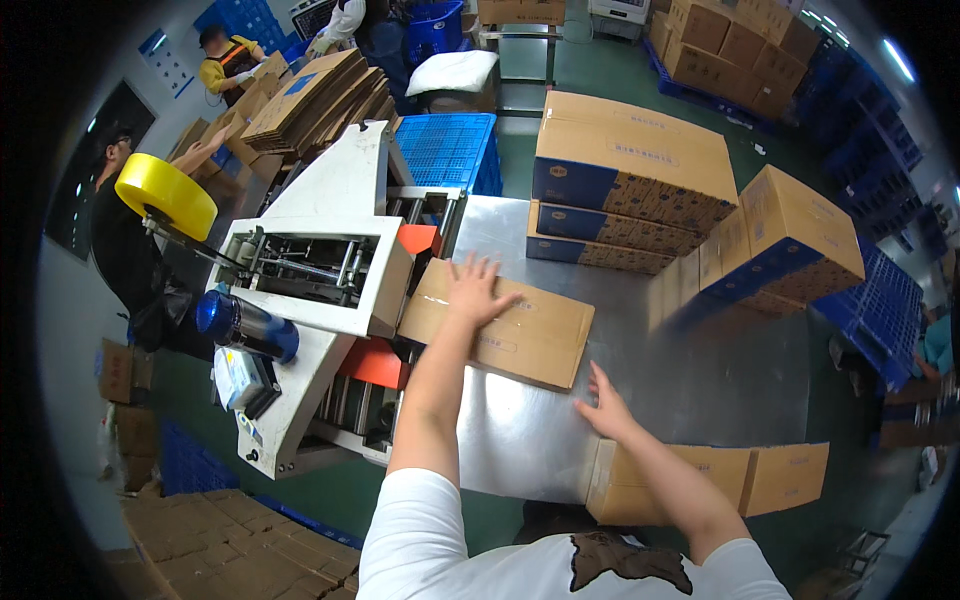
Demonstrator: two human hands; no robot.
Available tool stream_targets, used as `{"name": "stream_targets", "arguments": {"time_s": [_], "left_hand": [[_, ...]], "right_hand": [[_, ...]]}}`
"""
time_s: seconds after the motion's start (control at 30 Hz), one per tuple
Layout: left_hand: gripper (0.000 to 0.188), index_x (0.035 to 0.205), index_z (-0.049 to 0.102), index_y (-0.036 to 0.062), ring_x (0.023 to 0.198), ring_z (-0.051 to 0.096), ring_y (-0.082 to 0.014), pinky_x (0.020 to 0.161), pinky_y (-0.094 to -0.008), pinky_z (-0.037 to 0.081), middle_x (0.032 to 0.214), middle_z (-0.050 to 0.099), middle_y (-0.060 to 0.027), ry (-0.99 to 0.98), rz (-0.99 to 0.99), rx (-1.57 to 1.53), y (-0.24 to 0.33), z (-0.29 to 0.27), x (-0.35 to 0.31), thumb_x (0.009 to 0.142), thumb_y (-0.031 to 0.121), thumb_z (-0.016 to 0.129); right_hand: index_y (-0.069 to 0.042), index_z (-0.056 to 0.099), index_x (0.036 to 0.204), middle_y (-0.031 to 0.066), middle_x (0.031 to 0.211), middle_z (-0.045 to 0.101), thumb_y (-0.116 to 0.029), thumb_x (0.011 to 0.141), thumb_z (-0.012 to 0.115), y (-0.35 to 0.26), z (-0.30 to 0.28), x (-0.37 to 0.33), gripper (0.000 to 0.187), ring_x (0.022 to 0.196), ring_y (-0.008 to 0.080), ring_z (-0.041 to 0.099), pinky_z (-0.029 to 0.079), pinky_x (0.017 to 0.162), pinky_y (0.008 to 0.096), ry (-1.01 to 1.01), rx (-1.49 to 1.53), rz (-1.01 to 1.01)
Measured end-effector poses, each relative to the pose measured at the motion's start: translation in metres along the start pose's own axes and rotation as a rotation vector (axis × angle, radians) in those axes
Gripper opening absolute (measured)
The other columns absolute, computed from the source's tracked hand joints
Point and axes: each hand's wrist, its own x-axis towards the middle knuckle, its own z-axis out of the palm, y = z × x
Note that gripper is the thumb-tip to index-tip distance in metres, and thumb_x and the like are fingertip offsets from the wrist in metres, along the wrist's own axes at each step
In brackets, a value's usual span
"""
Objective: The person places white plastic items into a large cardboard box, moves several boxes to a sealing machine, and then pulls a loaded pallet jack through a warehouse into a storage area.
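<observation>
A closed brown cardboard box (pixel 535 325) lies on the metal table (pixel 520 430), its left end at the mouth of a white carton-sealing machine (pixel 372 245). My left hand (pixel 478 293) rests flat on top of this box with the fingers spread. Just off the box's near right corner, my right hand (pixel 607 405) is held with thumb and fingers apart and nothing in it. Orange guide plates (pixel 375 362) flank the machine's outlet. A large roll of yellow tape (pixel 166 197) sits on the machine's left side.
Blue-and-brown boxes (pixel 635 160) are stacked at the table's far side, with more boxes (pixel 780 235) to the right. Two boxes (pixel 700 475) stand along the near edge. A blue flask (pixel 245 325) rests on the machine. A co-worker (pixel 130 220) stands beyond it at left.
</observation>
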Motion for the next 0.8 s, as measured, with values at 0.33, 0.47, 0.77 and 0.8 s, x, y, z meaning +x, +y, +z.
{"name": "stream_targets", "arguments": {"time_s": [0.33, 0.47, 0.77, 0.8], "left_hand": [[0.062, 0.101, 0.053, -0.0016, 0.108, 0.043, -0.0298, 0.102, -0.0564, 0.018, 0.103, 0.051, -0.0145, 0.088, -0.288, -0.053, 0.073, 0.002, -0.071, 0.078, 0.056, 0.054], [0.055, 0.109, 0.053, -0.0009, 0.112, 0.042, -0.0325, 0.103, -0.0555, 0.016, 0.111, 0.052, -0.0174, 0.000, -0.308, -0.241, 0.080, -0.007, -0.139, 0.082, 0.047, 0.054], [0.035, 0.117, 0.048, 0.0031, 0.092, 0.057, -0.0218, 0.072, -0.0365, 0.050, 0.105, 0.058, -0.0101, 0.226, -1.238, -1.638, 0.017, 0.071, -0.265, 0.094, 0.029, 0.042], [0.039, 0.119, 0.047, 0.0038, 0.094, 0.057, -0.0228, 0.074, -0.0367, 0.050, 0.107, 0.057, -0.0103, 0.232, -1.188, -1.735, 0.014, 0.070, -0.264, 0.094, 0.033, 0.042]], "right_hand": [[-0.009, 0.023, 0.141, 0.0130, 0.126, 0.050, -0.021, 0.087, 0.057, 0.031, -0.011, 0.032, 0.065, 0.114, 0.0214, 0.049, 0.041, 0.093, 0.0326, 0.207, 0.246, 0.213], [-0.006, 0.039, 0.132, 0.0096, 0.120, 0.055, -0.024, 0.093, 0.048, 0.049, -0.043, 0.031, 0.044, 0.109, 0.0184, 0.052, 0.041, 0.091, 0.0305, 0.102, 0.663, 0.341], [-0.006, 0.050, 0.123, 0.0098, 0.117, 0.056, -0.027, 0.096, 0.041, 0.042, -0.035, 0.068, 0.036, 0.104, 0.0215, 0.056, 0.046, 0.088, 0.0339, 0.153, 0.789, 0.432], [-0.007, 0.049, 0.125, 0.0097, 0.121, 0.055, -0.031, 0.096, 0.040, 0.028, -0.042, 0.068, 0.038, 0.107, 0.0218, 0.055, 0.045, 0.089, 0.0346, 0.020, 0.725, 0.460]]}}
